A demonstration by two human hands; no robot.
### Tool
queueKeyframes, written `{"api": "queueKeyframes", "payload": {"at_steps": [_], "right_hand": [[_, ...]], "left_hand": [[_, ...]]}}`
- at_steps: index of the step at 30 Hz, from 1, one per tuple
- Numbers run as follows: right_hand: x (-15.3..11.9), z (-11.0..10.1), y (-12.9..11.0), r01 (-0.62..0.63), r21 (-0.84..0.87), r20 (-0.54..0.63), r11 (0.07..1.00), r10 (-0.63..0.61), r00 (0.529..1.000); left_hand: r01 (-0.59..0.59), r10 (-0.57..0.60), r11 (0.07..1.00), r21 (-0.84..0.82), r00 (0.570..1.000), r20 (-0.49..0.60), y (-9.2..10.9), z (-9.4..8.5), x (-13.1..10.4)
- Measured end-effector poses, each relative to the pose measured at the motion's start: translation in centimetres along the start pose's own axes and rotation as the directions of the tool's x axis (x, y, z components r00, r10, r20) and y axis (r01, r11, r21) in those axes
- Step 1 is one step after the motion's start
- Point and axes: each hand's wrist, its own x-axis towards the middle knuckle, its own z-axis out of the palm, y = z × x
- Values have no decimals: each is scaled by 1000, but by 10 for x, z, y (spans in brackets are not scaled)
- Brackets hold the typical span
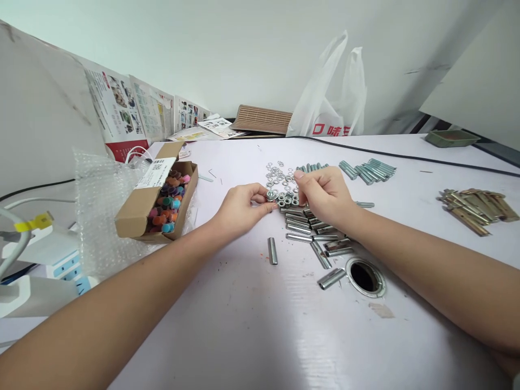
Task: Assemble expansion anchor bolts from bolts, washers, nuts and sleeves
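Observation:
My left hand (245,205) reaches to the middle of the table, thumb and fingers closed on a small metal nut (271,195). Opposite it, my right hand (325,194) has its fingers curled, with the fingertips down by a group of nuts (288,201); whatever they may hold is hidden. Thin washers (275,171) lie scattered just beyond both hands. Under and in front of the right hand are several metal sleeves (298,237), and one sleeve (272,251) lies apart, nearer to me. Threaded rods (370,170) rest behind the right hand.
At left, an open cardboard box (134,216) of colourful plugs sits by bubble wrap (101,211) and white power plugs. Brass-coloured anchor bolts (477,206) lie at right. A round cable hole (365,277) opens near my right forearm. A plastic bag (329,103) stands behind.

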Motion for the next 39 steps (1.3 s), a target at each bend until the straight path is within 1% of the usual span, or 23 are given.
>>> {"api": "queueKeyframes", "payload": {"at_steps": [1, 2, 5, 6, 7, 8, 9, 11, 12, 14, 16, 18, 20, 21, 23, 26, 29, 32, 34, 35, 37, 39], "right_hand": [[0, 0, -1, -17, 11, -6, 1000, 17, 1000], [0, 1, -2, -39, 22, 13, 999, 39, 999], [0, 3, -5, -63, 18, 174, 998, 59, 983], [0, 4, -5, -54, 15, 200, 998, 50, 978], [0, 4, -5, -55, 19, 194, 998, 51, 980], [1, 3, -5, -78, 35, 156, 996, 71, 985], [2, 2, -4, -124, 65, 108, 990, 117, 987], [4, 1, -4, -223, 138, 34, 965, 221, 975], [4, 0, -3, -257, 151, 32, 955, 255, 966], [4, 2, -4, -275, 109, 91, 955, 266, 960], [4, 3, -7, -229, -3, 193, 973, 226, 955], [3, 3, -10, -128, -131, 255, 983, 158, 954], [4, 0, -14, -28, -249, 224, 968, 86, 971], [5, -3, -16, -12, -291, 201, 957, 73, 977], [7, -8, -20, -21, -343, 192, 939, 92, 977], [6, -9, -21, -19, -389, 283, 921, 139, 949], [4, -4, -19, 30, -424, 327, 905, 122, 937], [8, -5, -18, 38, -380, 304, 924, 86, 949], [13, -14, -21, 17, -338, 274, 941, 81, 958], [16, -22, -24, 2, -322, 248, 947, 83, 965], [19, -46, -33, -32, -303, 157, 953, 83, 984], [16, -76, -41, -80, -305, -9, 949, 81, 997]], "left_hand": [[0, 0, 1000, 12, 1000, 0, 0, 0, 0], [-2, 2, 1000, 22, 1000, -1, 0, -1, 0], [-12, 12, 1000, 22, 1000, 3, -1, 0, -1], [-18, 18, 1000, 10, 1000, 9, -1, 1, -1], [-24, 24, 1000, 0, 1000, 14, -1, 1, -1], [-27, 27, 1000, -2, 1000, 15, -2, 2, -1], [-25, 25, 1000, 1, 1000, 13, -2, 2, -1], [-5, 5, 1000, 15, 1000, 8, -2, 2, 0], [6, -7, 1000, 20, 1000, 6, -2, 1, 0], [9, -9, 1000, 15, 1000, 10, -2, 1, 0], [-10, 10, 1000, -8, 1000, 26, -1, 1, 0], [-31, 33, 999, -45, 998, 46, 0, 2, -1], [-53, 56, 997, -62, 997, 55, 1, 3, -3], [-65, 67, 996, -55, 997, 48, 1, 4, -4], [-83, 83, 996, -16, 996, 31, 2, 5, -5], [-105, 103, 992, 64, 994, 39, 2, 5, -6], [-137, 128, 975, 174, 990, 61, 3, 4, -7], [-136, 131, 969, 207, 991, 38, 7, 5, -9], [-134, 145, 972, 195, 988, -44, 9, 6, -11], [-141, 157, 974, 178, 984, -80, 10, 6, -12], [-157, 176, 978, 141, 976, -132, 11, 6, -14], [-164, 182, 978, 128, 971, -151, 12, 6, -16]]}}
